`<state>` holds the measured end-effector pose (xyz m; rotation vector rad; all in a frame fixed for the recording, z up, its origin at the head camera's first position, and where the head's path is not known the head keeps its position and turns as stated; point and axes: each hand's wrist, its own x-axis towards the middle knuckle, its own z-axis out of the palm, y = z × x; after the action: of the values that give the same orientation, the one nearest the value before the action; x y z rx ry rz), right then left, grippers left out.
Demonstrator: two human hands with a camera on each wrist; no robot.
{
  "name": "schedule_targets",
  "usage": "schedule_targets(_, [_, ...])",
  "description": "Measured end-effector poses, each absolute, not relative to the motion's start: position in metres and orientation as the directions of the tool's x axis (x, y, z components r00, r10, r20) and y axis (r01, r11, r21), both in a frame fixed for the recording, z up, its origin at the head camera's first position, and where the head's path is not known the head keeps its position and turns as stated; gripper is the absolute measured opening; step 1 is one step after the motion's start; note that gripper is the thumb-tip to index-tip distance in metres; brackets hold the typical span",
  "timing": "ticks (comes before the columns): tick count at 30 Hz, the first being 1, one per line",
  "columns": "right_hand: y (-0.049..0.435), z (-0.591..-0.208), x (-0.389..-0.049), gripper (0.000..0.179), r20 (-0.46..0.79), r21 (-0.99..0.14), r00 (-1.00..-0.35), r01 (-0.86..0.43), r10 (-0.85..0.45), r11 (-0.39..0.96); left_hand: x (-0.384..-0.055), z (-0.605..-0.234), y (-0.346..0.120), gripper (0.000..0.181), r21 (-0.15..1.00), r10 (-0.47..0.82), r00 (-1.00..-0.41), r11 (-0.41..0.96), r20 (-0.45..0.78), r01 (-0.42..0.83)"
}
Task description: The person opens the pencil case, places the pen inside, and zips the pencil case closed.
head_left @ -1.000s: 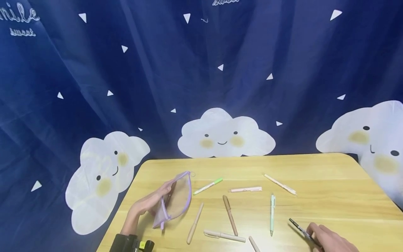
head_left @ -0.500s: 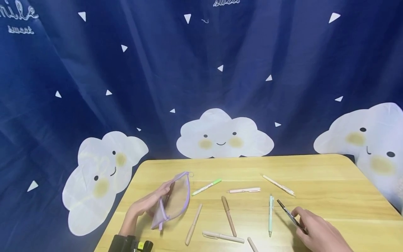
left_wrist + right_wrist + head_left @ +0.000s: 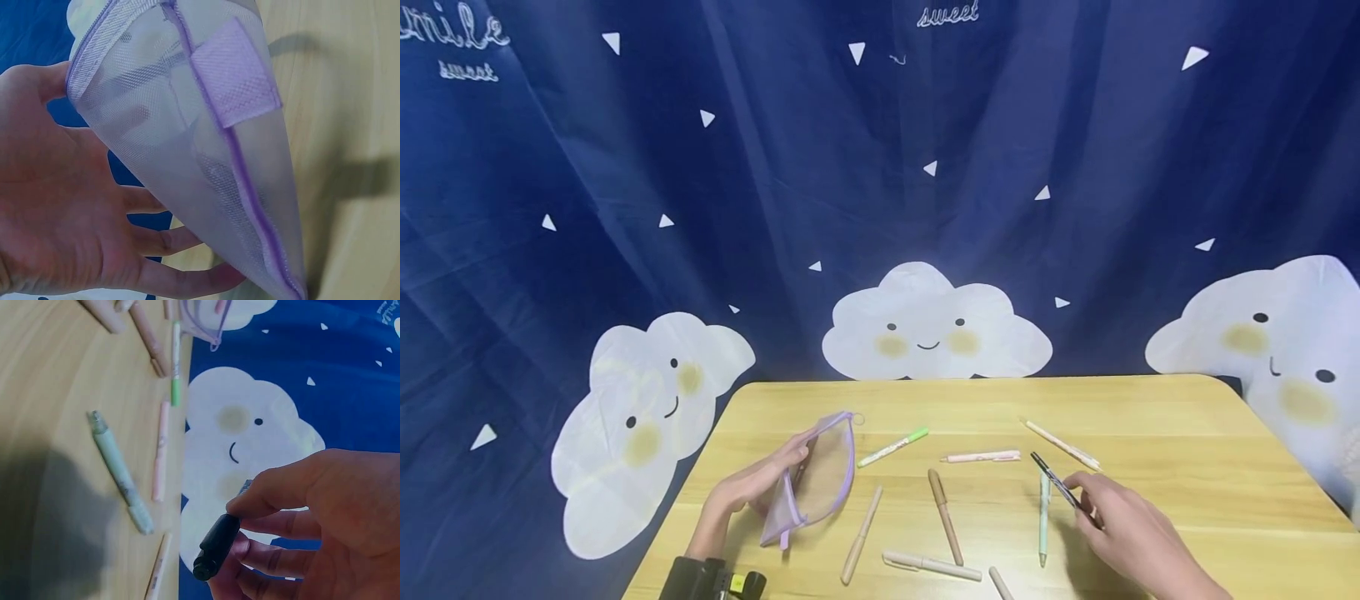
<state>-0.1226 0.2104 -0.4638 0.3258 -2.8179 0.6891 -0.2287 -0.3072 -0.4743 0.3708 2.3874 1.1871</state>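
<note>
My left hand (image 3: 758, 483) holds a lilac mesh zip pouch (image 3: 781, 518) at the left of the table, its mouth spread towards the right. In the left wrist view the thumb is at the rim and the fingers lie behind the mesh pouch (image 3: 169, 131). Faint darker shapes show through the mesh; I cannot tell what they are. My right hand (image 3: 1123, 518) pinches a black pen (image 3: 1058, 483) between thumb and fingers, above the table. Beneath and beside it lies a mint pen (image 3: 1043, 527). The right wrist view shows the black pen's end (image 3: 215, 547) pointing towards the camera.
Loose on the wooden table (image 3: 1210, 450) lie a green-capped pen (image 3: 893, 447), a pink pen (image 3: 981, 457), a white pen (image 3: 1063, 444), a brown pen (image 3: 945, 517), a tan pen (image 3: 861, 537), a beige pen (image 3: 931, 566) and a partly cut-off pen (image 3: 1000, 583). A blue cloud-print curtain (image 3: 880, 208) hangs behind.
My right hand has come up and to the left with the black pen, from the right front to over the mint pen. The left hand and pouch stay in place.
</note>
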Motion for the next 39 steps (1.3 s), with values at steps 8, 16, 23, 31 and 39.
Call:
schedule_targets(8, [0.195,-0.451,-0.130,0.033,0.274,-0.427,-0.946,-0.284,-0.176,0.859,-0.227,-0.474,-0.308,0.066,0.809,0.407,-0.865,0.588,-0.295,0.001])
schedule_targets(16, [0.174,-0.444,-0.137,0.034,0.350,-0.425,-0.917,-0.336,-0.190,0.840,-0.225,-0.472,-0.307,0.069,0.807,0.390,-0.858,0.589,-0.333,-0.046])
schedule_targets(23, [0.148,-0.441,-0.145,0.035,0.323,-0.509,-0.924,-0.352,-0.205,0.786,-0.224,-0.472,-0.306,0.070,0.809,0.364,-0.861,0.581,-0.354,-0.087])
schedule_targets(31, [0.119,-0.446,-0.152,0.037,0.274,-0.600,-0.932,-0.359,-0.238,0.715,-0.222,-0.473,-0.306,0.070,0.812,0.378,-0.860,0.579,-0.343,-0.069])
schedule_targets(39, [0.100,-0.456,-0.156,0.037,0.263,-0.646,-0.928,-0.372,-0.263,0.667,-0.222,-0.475,-0.307,0.070,0.810,0.398,-0.862,0.585,-0.314,-0.025])
